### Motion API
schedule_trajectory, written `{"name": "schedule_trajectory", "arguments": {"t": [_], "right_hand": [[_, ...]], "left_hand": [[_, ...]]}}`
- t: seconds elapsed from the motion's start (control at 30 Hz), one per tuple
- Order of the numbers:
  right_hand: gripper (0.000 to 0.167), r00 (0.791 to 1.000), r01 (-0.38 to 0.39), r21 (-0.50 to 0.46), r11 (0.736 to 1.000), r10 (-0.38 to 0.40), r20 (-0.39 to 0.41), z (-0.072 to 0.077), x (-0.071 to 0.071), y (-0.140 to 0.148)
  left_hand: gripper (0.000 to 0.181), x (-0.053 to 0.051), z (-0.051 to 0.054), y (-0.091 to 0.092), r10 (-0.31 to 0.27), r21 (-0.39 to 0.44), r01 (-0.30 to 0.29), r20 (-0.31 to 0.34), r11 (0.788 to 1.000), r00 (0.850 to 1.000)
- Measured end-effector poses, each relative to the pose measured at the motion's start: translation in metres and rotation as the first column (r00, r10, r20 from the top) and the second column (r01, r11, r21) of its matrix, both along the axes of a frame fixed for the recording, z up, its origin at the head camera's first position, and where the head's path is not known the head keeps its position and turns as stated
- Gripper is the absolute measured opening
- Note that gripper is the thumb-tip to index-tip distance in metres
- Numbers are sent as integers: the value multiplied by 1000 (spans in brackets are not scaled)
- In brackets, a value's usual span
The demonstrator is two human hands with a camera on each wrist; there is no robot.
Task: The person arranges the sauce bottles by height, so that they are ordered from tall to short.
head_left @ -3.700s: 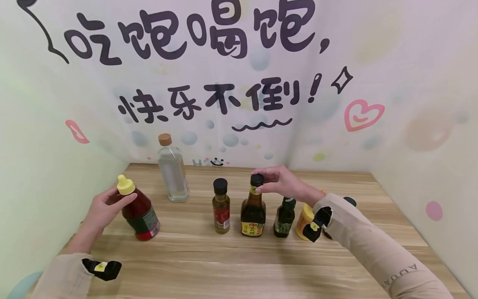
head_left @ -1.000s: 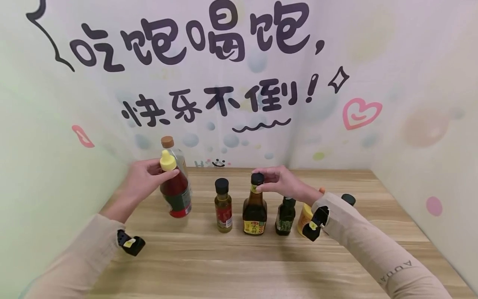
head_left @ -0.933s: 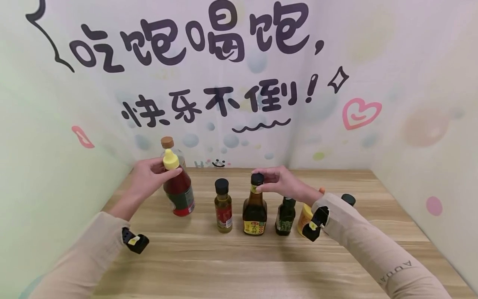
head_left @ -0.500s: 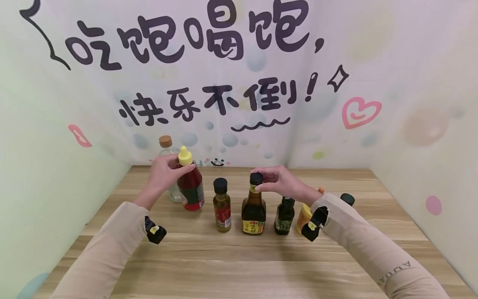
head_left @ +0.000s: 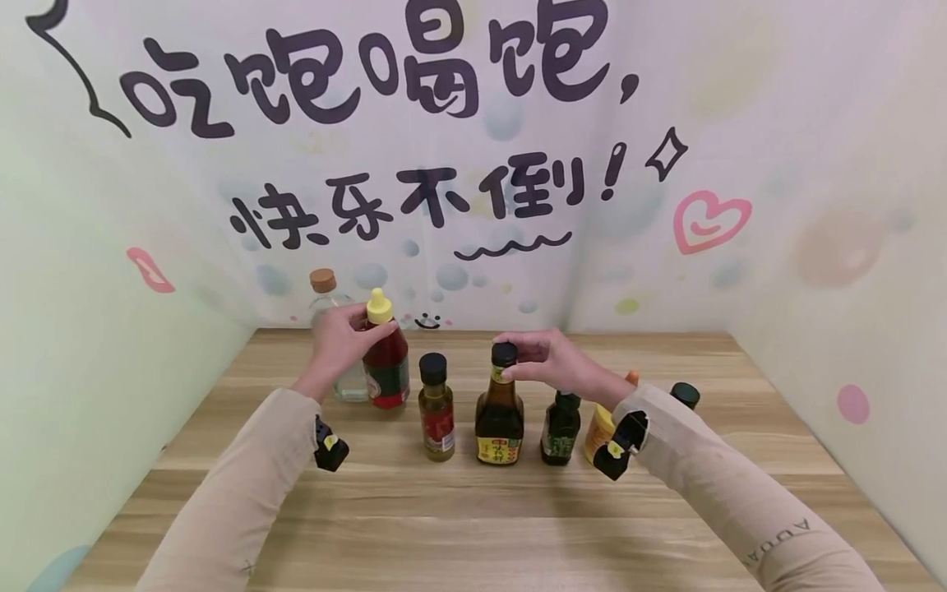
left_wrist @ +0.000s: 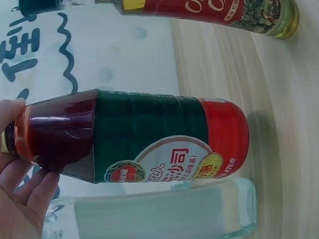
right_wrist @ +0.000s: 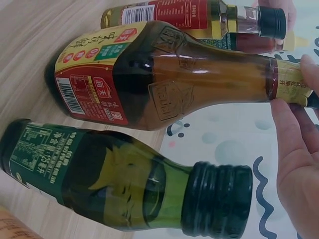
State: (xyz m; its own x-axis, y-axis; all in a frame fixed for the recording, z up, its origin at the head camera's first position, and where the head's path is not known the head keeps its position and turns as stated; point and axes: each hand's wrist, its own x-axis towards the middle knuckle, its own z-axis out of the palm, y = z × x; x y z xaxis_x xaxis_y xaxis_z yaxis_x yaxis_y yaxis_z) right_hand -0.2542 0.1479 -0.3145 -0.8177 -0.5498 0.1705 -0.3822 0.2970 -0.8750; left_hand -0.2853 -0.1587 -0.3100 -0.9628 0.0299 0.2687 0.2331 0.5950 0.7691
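Observation:
My left hand (head_left: 340,341) grips a red sauce bottle (head_left: 386,370) by the neck, just under its yellow nozzle cap. That bottle is upright, in front and to the right of a clear bottle (head_left: 349,385) with a brown cap. Whether its base touches the table cannot be told. In the left wrist view the green and red label of the sauce bottle (left_wrist: 149,137) faces the camera. Fingers and thumb of my right hand (head_left: 555,362) pinch the neck of a soy sauce bottle (head_left: 499,419), which stands on the table. Between the two held bottles is a small oil bottle (head_left: 438,419) with a black cap.
Right of the soy sauce stands a dark green bottle (head_left: 561,432), then a yellow container (head_left: 599,432) partly behind my right wrist. A dark green cap (head_left: 685,395) shows past the sleeve. Curtain-like walls close the wooden table (head_left: 473,534) at the back and sides.
My left hand has carried the red sauce bottle from the far left, past the front of the clear bottle, to its right side. The right hand keeps its hold on the soy sauce.

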Motion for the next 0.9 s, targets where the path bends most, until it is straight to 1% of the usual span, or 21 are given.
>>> {"name": "schedule_trajectory", "arguments": {"t": [0.13,0.3,0.37,0.6,0.73,0.9], "right_hand": [[45,1000,3,-5,1000,-4,-19,0,0,1],[44,1000,-10,-24,1000,10,-6,-1,0,1],[44,1000,-15,-25,1000,15,-1,-2,0,1],[44,1000,-13,-33,999,13,13,-3,0,1],[44,1000,-19,-44,999,20,18,-3,0,1],[44,1000,-16,-50,999,17,23,-3,1,0]], "left_hand": [[42,-6,-4,5,11,13,-12,22,1000,1000],[43,-13,-10,8,70,15,-70,26,997,997],[44,-15,-12,8,82,16,-82,29,996,996],[44,-17,-13,10,80,21,-81,29,996,996],[47,-17,-11,13,80,24,-81,34,996,996],[44,-17,-11,15,78,23,-79,34,997,996]]}}
